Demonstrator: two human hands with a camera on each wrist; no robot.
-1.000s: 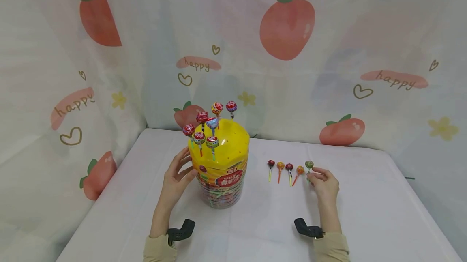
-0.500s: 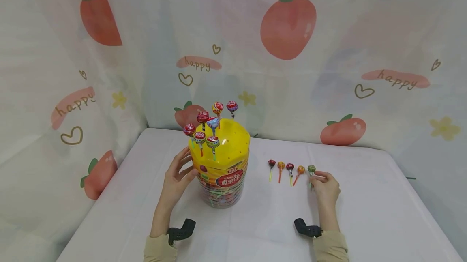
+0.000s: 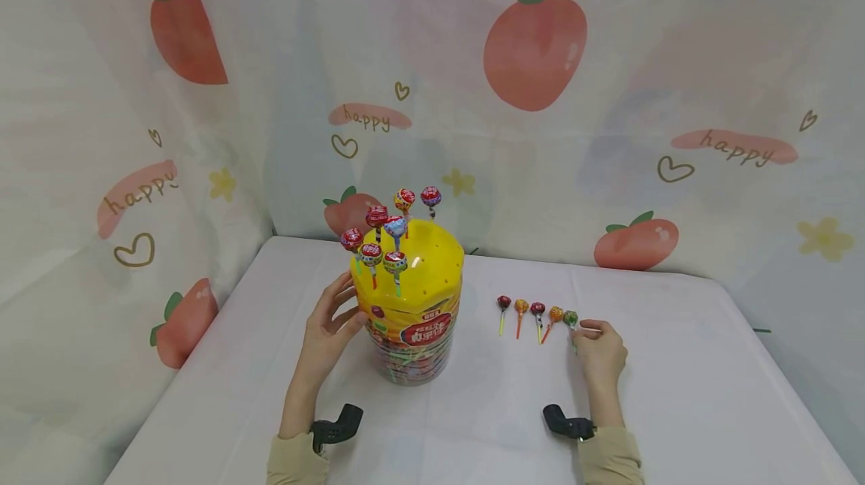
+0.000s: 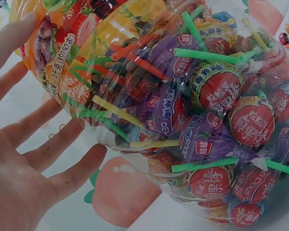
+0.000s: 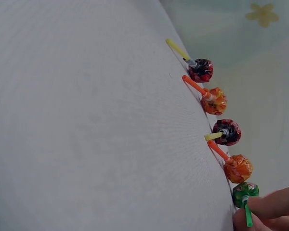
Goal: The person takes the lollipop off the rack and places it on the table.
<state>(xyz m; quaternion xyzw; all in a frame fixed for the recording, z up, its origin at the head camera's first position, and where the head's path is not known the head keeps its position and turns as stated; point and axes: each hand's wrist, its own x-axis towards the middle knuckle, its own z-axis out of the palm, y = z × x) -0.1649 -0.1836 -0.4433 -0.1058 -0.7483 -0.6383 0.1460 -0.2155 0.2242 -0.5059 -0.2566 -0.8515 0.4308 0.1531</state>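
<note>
My left hand [image 3: 327,331] rests against the side of a large clear tub [image 3: 412,357] with a yellow lid [image 3: 432,260]. Its fingers are spread and nearly straight along the wall, as the left wrist view shows. Through the clear plastic, many wrapped lollipops [image 4: 214,86] are visible. Several lollipops [image 3: 396,263] stand upright in holes on the lid's left and back parts. To the right, my right hand [image 3: 601,350] pinches the stick of a green lollipop [image 5: 245,193] between thumb and finger, low at the tabletop. It is at the right end of a row, beside an orange lollipop [image 5: 238,168].
Left of the green one, red and orange lollipops [image 3: 521,306] lie side by side on the white tabletop [image 3: 500,410], heads toward the back. A patterned cloth [image 3: 419,42] hangs behind and at the sides. Each wrist wears a black device [image 3: 569,423].
My right hand has brought the green lollipop down toward the table and then slightly left, closer to the orange one. My left hand stays on the tub.
</note>
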